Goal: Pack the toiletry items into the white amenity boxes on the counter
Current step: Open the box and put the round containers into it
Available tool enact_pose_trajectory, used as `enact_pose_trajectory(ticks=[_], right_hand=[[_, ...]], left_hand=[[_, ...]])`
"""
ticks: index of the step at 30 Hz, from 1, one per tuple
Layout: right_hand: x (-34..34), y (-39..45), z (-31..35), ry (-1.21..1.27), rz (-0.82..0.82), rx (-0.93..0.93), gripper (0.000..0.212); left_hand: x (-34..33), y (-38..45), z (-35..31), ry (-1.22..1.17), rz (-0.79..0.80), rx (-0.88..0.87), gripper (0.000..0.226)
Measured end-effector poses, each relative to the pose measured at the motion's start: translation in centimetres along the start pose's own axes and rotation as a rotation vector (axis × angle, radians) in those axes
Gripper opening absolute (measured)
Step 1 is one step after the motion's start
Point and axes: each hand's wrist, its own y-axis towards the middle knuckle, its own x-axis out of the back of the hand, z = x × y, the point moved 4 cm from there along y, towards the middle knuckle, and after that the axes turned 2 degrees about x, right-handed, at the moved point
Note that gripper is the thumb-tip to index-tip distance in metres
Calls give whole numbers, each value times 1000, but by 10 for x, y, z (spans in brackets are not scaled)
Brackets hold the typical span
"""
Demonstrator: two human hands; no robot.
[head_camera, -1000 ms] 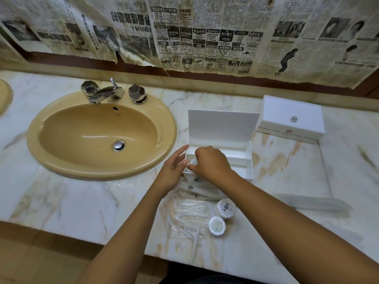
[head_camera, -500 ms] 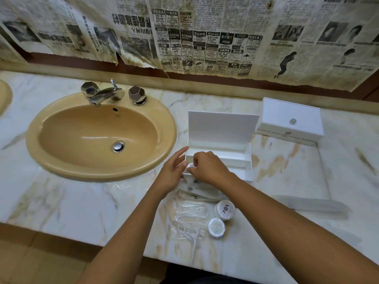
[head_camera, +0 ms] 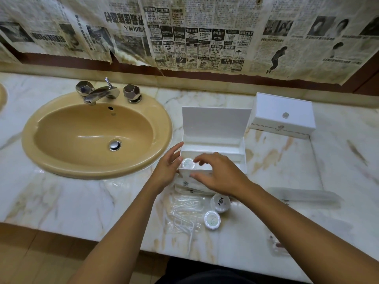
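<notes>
Item 1. Two small round white lidded tubs: one (head_camera: 212,220) at 6 o'clock of the hands, the patterned one (head_camera: 220,202) just beyond it, both on the marble worktop (head_camera: 82,201), unpacked.

Item 2. Clear plastic packets of white picks (head_camera: 184,214), at 9 o'clock of the tubs, loose on the worktop.

Item 3. Flat white printed sachets (head_camera: 187,184), touching the box's near wall, partly under the right wrist.

Item 4. Right hand (head_camera: 222,174): half a second ago it was closed over the box's near left corner; now the fingers (head_camera: 202,158) are spread and lifted, holding nothing.

Item 5. Left hand (head_camera: 167,169): fingers straight, resting against the box's left wall, steadying it as before.

Item 6. Third round white tub (head_camera: 188,163): now uncovered, sitting in the near left compartment of the open white amenity box (head_camera: 242,158). Judged: one item placed, hand free for the next.

Item 7. Closed white amenity box with clear knob (head_camera: 283,114), at 1 o'clock, apart.

Item 8. Tan oval basin (head_camera: 92,136) with chrome taps, at 10 o'clock.
</notes>
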Motion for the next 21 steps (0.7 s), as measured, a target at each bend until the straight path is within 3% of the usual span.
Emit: enact_pose_trajectory(ticks=[9, 21], right_hand=[[-35, -64, -18, -299, 285, 183, 54], [-48, -72, -19, -426, 332, 278, 45]], left_hand=[[-2, -4, -3, 7, -24, 16, 42], [-7, -8, -9, 37, -44, 28, 42]])
